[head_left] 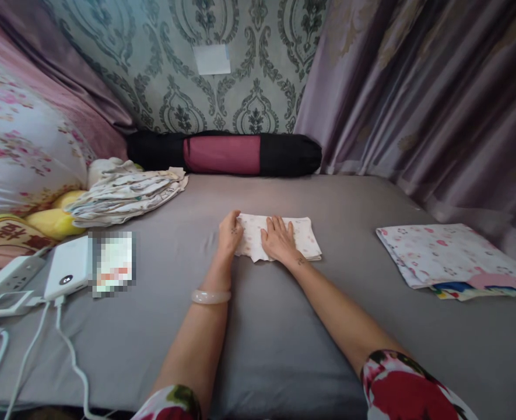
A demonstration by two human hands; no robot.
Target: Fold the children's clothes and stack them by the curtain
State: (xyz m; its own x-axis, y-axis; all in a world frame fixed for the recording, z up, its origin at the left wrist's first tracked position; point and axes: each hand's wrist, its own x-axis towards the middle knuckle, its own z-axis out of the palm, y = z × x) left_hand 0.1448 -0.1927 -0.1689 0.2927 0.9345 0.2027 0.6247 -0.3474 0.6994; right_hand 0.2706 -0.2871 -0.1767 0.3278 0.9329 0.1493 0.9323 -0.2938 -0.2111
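A folded white cloth point(305, 236) with a small pale print lies on the grey sheet in front of me; it may be a small garment, but the fold hides its shape. My left hand point(230, 234) is closed at its left edge, with most of the fingertips hidden from view. Flat on top of the cloth rests my right hand point(279, 240), its fingers stretched out and slightly apart. The cloth's lower edge is uneven, with a small corner sticking out between the two hands.
To the right lies a folded printed cloth stack point(441, 251). A pile of folded clothes point(129, 195) sits at the left, near a white power bank point(69, 267), a power strip point(15, 283) and cables. A black-and-maroon roll bag point(223, 154) lies along the wall.
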